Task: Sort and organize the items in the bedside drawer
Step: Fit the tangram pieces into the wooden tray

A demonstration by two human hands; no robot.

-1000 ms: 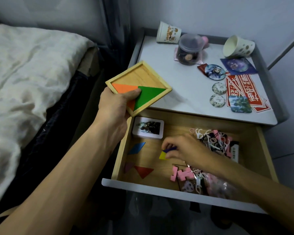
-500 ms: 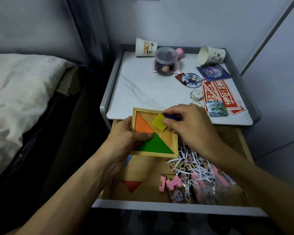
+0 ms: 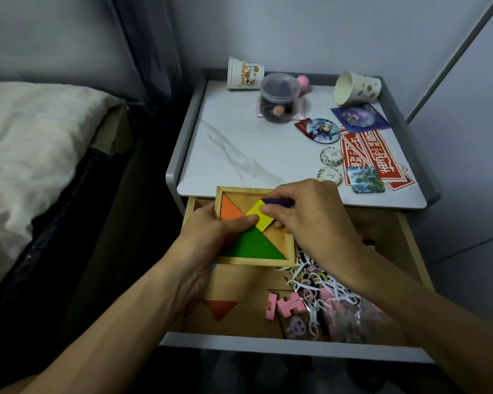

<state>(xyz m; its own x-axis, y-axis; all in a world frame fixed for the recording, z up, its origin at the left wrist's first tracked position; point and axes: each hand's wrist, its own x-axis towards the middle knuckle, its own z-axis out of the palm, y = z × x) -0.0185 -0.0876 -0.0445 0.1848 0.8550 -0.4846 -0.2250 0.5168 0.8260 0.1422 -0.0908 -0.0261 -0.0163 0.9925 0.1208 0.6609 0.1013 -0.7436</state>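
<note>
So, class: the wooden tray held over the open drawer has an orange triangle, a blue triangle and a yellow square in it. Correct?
No: the head view shows a green triangle, not a blue one, below the orange triangle. The wooden tray and the yellow square are as stated.

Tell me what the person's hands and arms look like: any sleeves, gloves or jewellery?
The left hand and right hand are bare: no gloves, rings or watch showing. Both forearms are uncovered to the picture's edge, so no sleeve is in view.
</note>
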